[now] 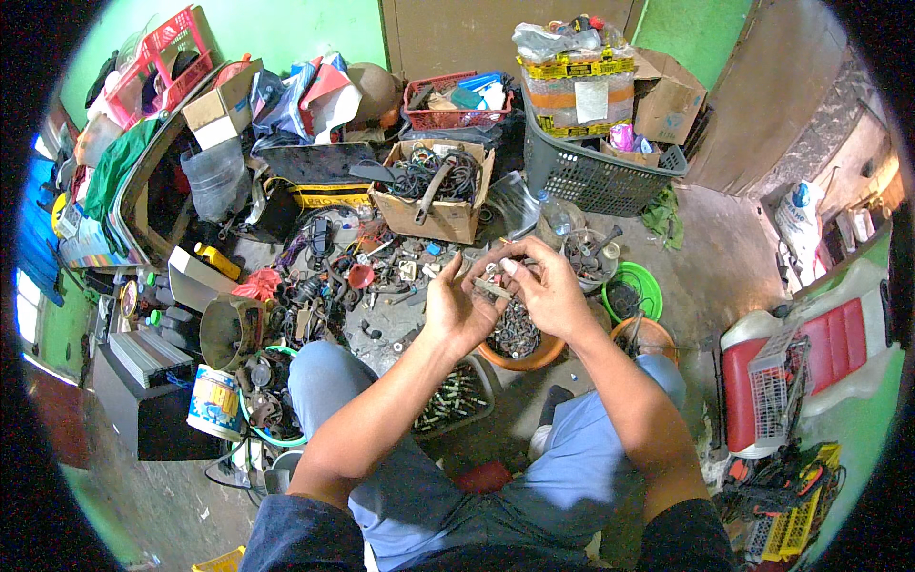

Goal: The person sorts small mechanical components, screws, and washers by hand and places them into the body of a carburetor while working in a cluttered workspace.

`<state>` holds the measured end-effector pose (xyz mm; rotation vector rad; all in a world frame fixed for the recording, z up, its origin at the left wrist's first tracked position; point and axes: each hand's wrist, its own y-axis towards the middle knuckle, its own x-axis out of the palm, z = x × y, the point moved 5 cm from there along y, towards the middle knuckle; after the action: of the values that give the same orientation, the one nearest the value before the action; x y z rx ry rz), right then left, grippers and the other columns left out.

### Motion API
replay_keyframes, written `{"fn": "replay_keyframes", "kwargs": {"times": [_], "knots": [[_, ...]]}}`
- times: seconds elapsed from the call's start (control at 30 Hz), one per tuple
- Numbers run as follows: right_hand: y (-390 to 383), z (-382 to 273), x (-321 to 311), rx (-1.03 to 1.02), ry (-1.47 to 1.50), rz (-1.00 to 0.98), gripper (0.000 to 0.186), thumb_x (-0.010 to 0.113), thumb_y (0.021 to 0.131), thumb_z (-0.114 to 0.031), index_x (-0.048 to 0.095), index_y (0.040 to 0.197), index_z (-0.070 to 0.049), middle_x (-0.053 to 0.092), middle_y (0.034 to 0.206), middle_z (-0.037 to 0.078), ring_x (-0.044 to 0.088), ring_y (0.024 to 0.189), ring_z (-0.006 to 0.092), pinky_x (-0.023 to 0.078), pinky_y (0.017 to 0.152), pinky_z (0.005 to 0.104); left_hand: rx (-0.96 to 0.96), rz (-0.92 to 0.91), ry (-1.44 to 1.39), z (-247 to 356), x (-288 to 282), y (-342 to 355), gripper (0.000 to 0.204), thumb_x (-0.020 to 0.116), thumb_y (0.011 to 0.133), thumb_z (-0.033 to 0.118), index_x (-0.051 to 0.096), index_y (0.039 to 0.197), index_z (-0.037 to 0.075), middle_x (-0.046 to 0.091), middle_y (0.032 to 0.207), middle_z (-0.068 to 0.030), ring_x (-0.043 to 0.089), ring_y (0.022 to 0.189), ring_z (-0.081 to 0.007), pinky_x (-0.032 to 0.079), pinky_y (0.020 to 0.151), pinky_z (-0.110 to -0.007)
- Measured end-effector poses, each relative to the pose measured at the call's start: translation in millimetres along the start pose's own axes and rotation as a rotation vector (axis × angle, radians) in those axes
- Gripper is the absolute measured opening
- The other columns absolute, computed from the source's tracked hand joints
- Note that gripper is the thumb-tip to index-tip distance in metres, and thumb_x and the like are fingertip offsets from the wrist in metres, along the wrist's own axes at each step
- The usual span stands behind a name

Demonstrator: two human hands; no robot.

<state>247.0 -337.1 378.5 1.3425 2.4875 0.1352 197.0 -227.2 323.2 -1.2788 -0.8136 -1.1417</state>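
My left hand (459, 297) is cupped palm-up, fingers curled under a small, pale, thin part (491, 289). My right hand (536, 284) reaches over it with fingers bent in a pinch; what is between them is too small to make out. Directly below both hands sits an orange basin (515, 357) full of small metal bits. A grey tray (477, 410) of cylindrical pieces lies between my knees. Right of the basin stand a green bowl (645, 276) with dark coiled material and another orange container (658, 329).
Loose parts (372, 296) cover the floor ahead. A cardboard box of cables (424, 214) and a grey basket (591, 172) stand behind them. A white bucket (213, 405) is left of me, a red-and-white seat (772, 381) right. Piled goods line the back wall.
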Motion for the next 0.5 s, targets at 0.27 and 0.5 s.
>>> {"fn": "replay_keyframes", "kwargs": {"times": [0.27,0.5], "knots": [[1.0,-6.7,-12.9,-0.01,-0.112,0.0,0.016,0.06,0.095,-0.006,0.067,0.108,0.0,0.067,0.104,0.014,0.069,0.094,0.0243,0.055,0.084,0.0338,-0.006,-0.02,-0.01,0.6,2.6,0.2,0.059,0.042,0.103,0.044,0.05,0.138,-0.003,0.059,0.122,-0.0164,0.055,0.116,-0.0294,0.042,0.108,-0.046],[-8.7,-18.3,-9.6,-0.279,-0.565,-0.044,0.017,0.068,0.09,-0.014,0.071,0.103,-0.004,0.066,0.106,0.015,0.064,0.102,0.0349,0.053,0.088,0.0429,0.006,-0.089,0.079,-1.1,10.1,-1.7,0.062,0.04,0.103,0.045,0.047,0.142,-0.003,0.057,0.133,-0.0161,0.054,0.122,-0.0271,0.038,0.112,-0.045]]}}
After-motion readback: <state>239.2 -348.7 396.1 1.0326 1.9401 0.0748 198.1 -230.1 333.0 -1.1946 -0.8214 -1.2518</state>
